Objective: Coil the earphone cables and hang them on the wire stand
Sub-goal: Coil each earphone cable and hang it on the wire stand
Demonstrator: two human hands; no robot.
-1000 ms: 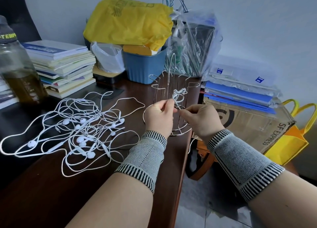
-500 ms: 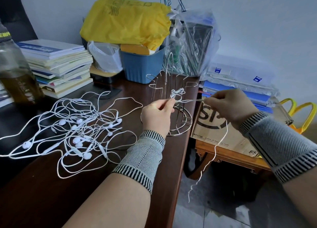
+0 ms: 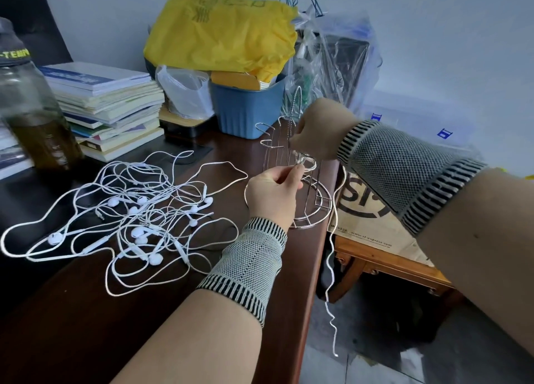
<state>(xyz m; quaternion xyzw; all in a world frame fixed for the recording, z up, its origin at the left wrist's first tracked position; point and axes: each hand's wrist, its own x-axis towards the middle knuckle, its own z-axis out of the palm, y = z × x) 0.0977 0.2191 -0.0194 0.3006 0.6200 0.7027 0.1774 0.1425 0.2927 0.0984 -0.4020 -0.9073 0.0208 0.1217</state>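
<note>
My left hand (image 3: 273,194) pinches a small coil of white earphone cable (image 3: 303,161) in front of the silver wire stand (image 3: 313,207), which stands near the right edge of the dark wooden table (image 3: 86,311). My right hand (image 3: 316,132) holds the same cable just above the coil, next to the stand's upper hooks. The cable's loose tail (image 3: 331,268) hangs off the table edge toward the floor. A tangled pile of white earphones (image 3: 135,216) lies on the table to the left.
Behind the stand are a blue bin (image 3: 245,109) under a yellow bag (image 3: 219,31), clear plastic bags (image 3: 335,57) and a book stack (image 3: 107,103). A bottle (image 3: 31,112) stands far left. A cardboard box (image 3: 372,224) sits on a low stool right of the table.
My right hand pulled out to the right with the cable end, then came back up and left over the coil by the stand. My left hand stayed at the coil.
</note>
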